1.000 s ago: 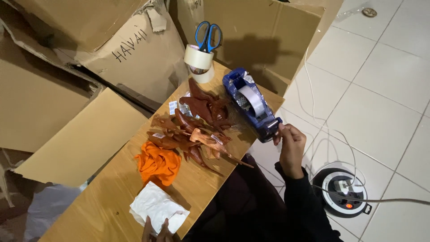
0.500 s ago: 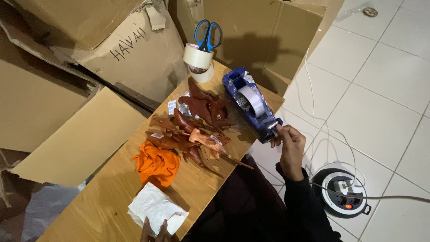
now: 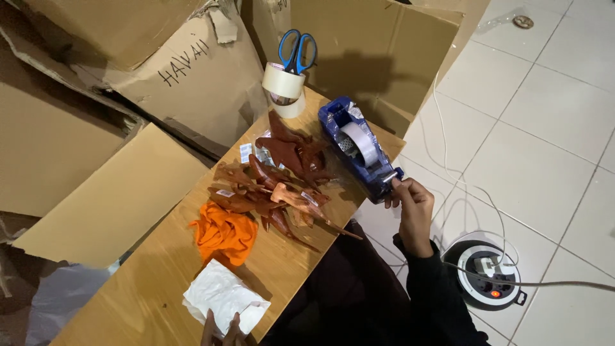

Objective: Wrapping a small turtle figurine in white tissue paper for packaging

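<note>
Head cam looking down: right hand (image 3: 412, 204) at middle right of the frame is pinching the tape end at the front of the blue tape dispenser (image 3: 360, 148), fingers closed on it. Dispenser sits on the wooden table (image 3: 128, 288) edge, just right of a pile of brown balloons (image 3: 275, 179). Left hand (image 3: 221, 328) at the bottom edge rests fingertips on a white paper wad (image 3: 221, 300); can't tell its grip. Orange cloth (image 3: 224, 232) lies just above that.

We look down on a wooden table (image 3: 160, 269) holding a blue tape dispenser (image 3: 359, 147), brown plastic pieces (image 3: 275, 179), orange cloth (image 3: 224, 232), white tissue (image 3: 221, 298) and stacked tape rolls (image 3: 284, 90).
</note>
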